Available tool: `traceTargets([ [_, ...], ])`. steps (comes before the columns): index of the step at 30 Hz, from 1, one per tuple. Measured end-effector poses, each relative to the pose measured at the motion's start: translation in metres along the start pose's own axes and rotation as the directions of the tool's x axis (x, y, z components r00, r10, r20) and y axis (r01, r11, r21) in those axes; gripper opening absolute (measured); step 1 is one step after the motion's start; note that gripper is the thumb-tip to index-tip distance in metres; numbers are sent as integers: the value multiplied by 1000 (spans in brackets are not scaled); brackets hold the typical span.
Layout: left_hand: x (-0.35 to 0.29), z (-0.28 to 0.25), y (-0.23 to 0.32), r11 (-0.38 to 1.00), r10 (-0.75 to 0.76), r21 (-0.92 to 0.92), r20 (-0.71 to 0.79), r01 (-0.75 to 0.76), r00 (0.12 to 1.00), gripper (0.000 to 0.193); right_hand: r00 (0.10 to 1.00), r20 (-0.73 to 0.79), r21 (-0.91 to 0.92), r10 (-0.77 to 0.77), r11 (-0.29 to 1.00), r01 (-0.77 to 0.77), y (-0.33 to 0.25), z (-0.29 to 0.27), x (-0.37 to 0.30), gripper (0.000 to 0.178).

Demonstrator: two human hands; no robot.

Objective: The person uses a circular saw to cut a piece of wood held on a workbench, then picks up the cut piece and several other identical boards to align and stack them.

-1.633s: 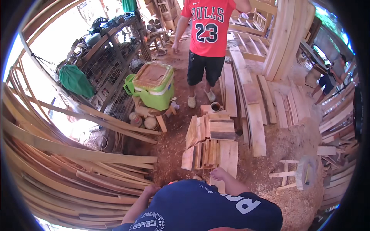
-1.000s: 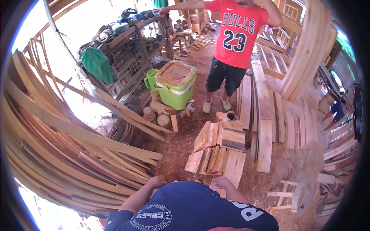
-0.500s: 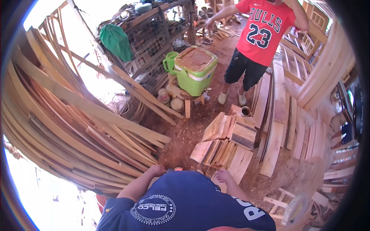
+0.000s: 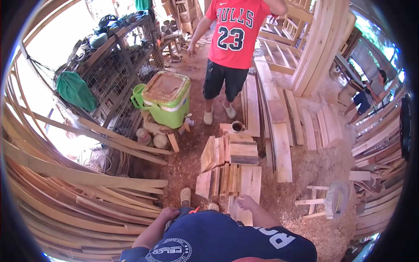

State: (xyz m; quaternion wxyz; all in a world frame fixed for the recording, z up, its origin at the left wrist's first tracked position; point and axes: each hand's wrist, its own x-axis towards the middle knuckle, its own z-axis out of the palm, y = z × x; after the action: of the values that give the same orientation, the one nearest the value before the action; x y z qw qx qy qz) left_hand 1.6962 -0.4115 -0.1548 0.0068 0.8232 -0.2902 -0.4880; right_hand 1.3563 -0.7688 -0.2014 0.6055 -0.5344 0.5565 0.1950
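My right hand [image 4: 247, 202] hangs before my body, its fingers loosely bent and slightly apart, with nothing seen in it. Beneath and beyond it lies a pale wide board [image 4: 250, 178] on the floor. My left hand [image 4: 169, 213] is low at my left side, close to the ends of long stacked planks [image 4: 109, 200]; its fingers are too small and turned away to make out. Ahead of me sits a pile of short wood blocks [image 4: 224, 179], with a dark-topped block [image 4: 243, 153] behind. A cup of dark liquid [image 4: 237, 126] stands at the pile's far end.
A person in a red shirt [image 4: 233, 54] stands beyond the pile. Left of them is a green cooler [image 4: 168, 107] beside a wire-mesh rack [image 4: 118, 74]. Long boards [image 4: 279, 144] lie to the right, near a round-topped wooden stool [image 4: 336, 198]. Another person [image 4: 371, 94] is farther right.
My view has swung to the right, so the cooler, pile and red-shirted person sit further left. More of the stool and a person at the far right show. Both hands remain low.
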Motion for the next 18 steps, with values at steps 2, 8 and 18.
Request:
traceTargets([
  [2, 26, -13, 6, 990, 91, 104, 6, -91, 996, 47, 999, -42, 32, 18, 999, -16, 3, -2, -9, 77],
  [8, 77, -85, 29, 917, 214, 309, 156, -253, 964, 42, 983, -136, 115, 121, 988, -106, -13, 30, -57, 82],
  [18, 177, -169, -56, 970, 141, 176, 143, -166, 980, 42, 959, -283, 69, -9, 997, 30, -86, 121, -40, 104],
])
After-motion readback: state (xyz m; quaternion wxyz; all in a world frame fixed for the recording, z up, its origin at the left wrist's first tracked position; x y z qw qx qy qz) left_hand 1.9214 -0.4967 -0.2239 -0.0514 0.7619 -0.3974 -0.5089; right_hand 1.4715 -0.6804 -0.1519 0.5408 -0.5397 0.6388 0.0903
